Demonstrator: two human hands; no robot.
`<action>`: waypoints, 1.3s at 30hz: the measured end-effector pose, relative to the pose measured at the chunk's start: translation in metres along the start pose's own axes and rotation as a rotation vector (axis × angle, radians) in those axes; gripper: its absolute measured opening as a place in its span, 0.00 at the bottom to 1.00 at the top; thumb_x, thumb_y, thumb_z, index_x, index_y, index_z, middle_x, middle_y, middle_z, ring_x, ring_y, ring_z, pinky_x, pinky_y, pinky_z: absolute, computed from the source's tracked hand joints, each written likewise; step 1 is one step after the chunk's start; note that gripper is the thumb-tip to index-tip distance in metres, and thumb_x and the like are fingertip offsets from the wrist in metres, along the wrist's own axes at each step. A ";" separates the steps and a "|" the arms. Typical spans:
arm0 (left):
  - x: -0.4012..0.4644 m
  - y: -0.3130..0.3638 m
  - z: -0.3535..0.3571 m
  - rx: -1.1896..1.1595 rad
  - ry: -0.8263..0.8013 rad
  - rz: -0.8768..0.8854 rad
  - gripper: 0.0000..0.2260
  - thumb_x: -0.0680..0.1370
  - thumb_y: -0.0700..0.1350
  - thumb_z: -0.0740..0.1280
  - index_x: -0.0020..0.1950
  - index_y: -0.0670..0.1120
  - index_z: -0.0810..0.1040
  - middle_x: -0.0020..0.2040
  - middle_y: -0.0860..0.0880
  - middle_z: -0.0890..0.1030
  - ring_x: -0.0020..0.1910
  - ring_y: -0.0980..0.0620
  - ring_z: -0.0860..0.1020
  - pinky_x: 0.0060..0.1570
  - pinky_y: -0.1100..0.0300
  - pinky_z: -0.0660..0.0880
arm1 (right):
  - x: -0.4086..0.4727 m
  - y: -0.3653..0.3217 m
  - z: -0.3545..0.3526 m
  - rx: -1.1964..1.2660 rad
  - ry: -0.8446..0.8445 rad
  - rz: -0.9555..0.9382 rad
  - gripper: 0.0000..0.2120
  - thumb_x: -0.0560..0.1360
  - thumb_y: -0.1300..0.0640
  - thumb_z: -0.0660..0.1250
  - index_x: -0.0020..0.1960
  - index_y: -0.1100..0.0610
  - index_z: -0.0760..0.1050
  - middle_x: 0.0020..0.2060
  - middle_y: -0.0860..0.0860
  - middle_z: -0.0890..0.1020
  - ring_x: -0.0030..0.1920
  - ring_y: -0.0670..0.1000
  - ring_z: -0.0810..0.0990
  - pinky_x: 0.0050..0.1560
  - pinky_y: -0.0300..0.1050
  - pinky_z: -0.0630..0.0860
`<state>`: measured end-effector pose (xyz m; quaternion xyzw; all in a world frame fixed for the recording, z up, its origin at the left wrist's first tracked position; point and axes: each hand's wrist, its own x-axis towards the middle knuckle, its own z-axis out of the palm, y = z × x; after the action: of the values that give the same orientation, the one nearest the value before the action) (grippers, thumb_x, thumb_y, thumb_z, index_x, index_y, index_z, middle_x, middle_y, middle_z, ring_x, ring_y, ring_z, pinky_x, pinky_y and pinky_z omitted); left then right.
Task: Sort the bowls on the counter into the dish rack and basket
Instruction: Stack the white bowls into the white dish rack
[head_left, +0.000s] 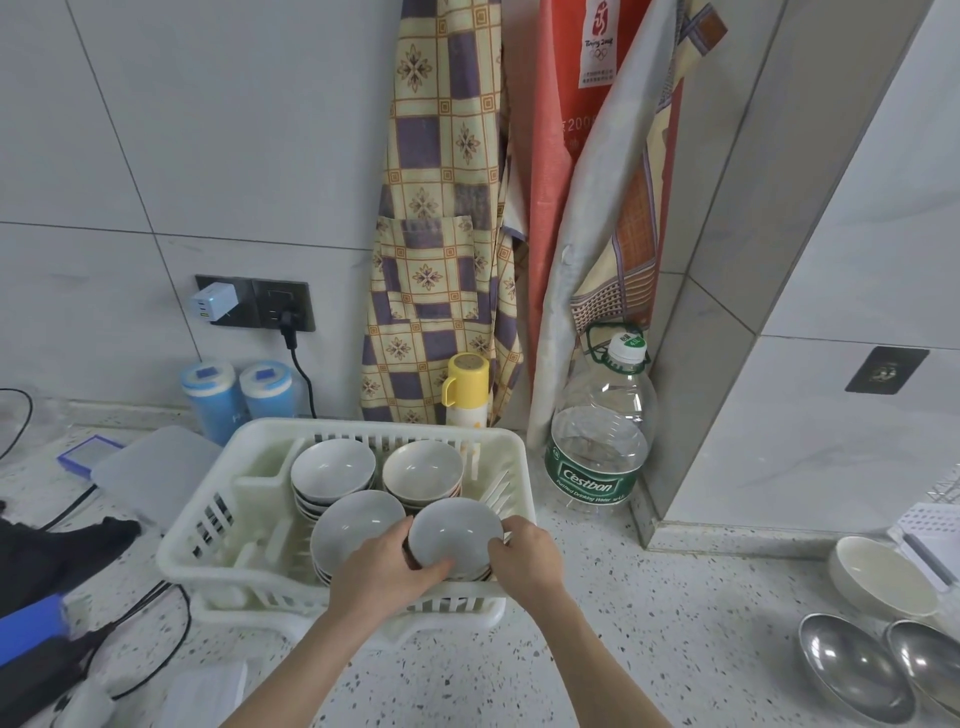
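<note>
Head view: both hands grip one grey bowl atop the front-right stack in the white dish rack. Left hand curls over its near rim; right hand pinches its right edge. Steel bowls sit on the counter far right.

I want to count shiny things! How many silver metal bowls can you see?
2. Both sit on the counter at the lower right: one metal bowl, and a second metal bowl just right of it, cut off by the picture edge. More may lie out of view.
</note>
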<state>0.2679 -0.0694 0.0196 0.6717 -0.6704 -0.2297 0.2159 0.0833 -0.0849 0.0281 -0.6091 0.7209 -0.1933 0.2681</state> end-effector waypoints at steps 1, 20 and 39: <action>-0.001 0.001 -0.001 -0.001 -0.006 0.004 0.21 0.64 0.70 0.67 0.53 0.64 0.74 0.33 0.60 0.78 0.35 0.64 0.77 0.28 0.66 0.65 | 0.000 0.000 0.000 -0.012 -0.004 0.003 0.14 0.75 0.58 0.59 0.59 0.58 0.76 0.47 0.54 0.83 0.40 0.52 0.76 0.37 0.41 0.70; -0.005 0.005 0.000 0.022 -0.032 0.006 0.23 0.66 0.72 0.66 0.53 0.61 0.76 0.36 0.55 0.80 0.38 0.59 0.79 0.35 0.59 0.74 | 0.000 -0.004 0.003 -0.228 -0.040 -0.056 0.02 0.76 0.58 0.58 0.46 0.54 0.70 0.36 0.50 0.74 0.37 0.53 0.73 0.36 0.40 0.68; -0.045 0.036 0.023 -0.443 0.018 -0.068 0.12 0.79 0.49 0.67 0.63 0.55 0.78 0.41 0.56 0.85 0.39 0.62 0.81 0.40 0.60 0.76 | -0.039 0.041 -0.026 0.910 -0.119 -0.028 0.13 0.80 0.61 0.59 0.61 0.53 0.77 0.33 0.48 0.81 0.26 0.44 0.70 0.29 0.35 0.68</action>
<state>0.2256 -0.0245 0.0239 0.6321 -0.5786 -0.3724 0.3564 0.0402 -0.0404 0.0296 -0.4489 0.5378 -0.4587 0.5466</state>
